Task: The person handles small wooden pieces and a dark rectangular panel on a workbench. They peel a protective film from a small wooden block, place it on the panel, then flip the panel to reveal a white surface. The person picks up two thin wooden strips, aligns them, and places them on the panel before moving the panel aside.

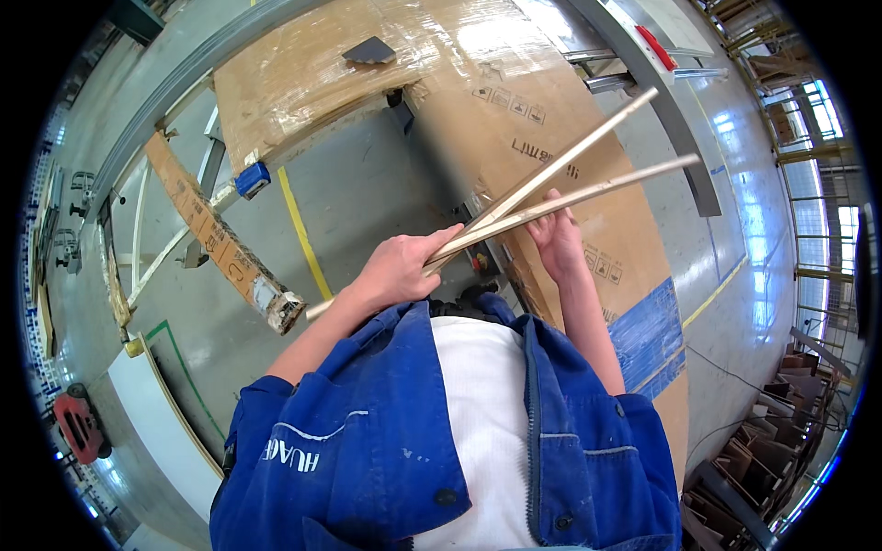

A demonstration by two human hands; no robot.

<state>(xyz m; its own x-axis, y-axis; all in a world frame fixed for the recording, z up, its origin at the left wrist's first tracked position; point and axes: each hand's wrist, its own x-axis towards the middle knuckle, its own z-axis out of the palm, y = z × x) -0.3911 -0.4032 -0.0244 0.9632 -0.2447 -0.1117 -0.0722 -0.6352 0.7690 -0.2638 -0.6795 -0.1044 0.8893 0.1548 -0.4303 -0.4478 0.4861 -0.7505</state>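
Long, thin wooden strips cross in front of my body and spread into a V toward the right. My left hand (404, 266) is closed around them where they come together. The upper strip (570, 161) slants up to the far right, over a cardboard-covered surface. Along the lower strip (611, 182), my right hand (559, 241) grips from beneath, with its fingertips showing at the far edge. A strip end (319, 309) sticks out past my left forearm. How many strips lie inside my left fist is hidden.
Film-wrapped cardboard (514, 73) covers the bench ahead and to the right, with a dark grey scrap (369, 51) on it. A cardboard-wrapped beam (216, 234) and a blue clamp-like block (252, 180) are at left. A red tool (656, 48) rests on the grey rail.
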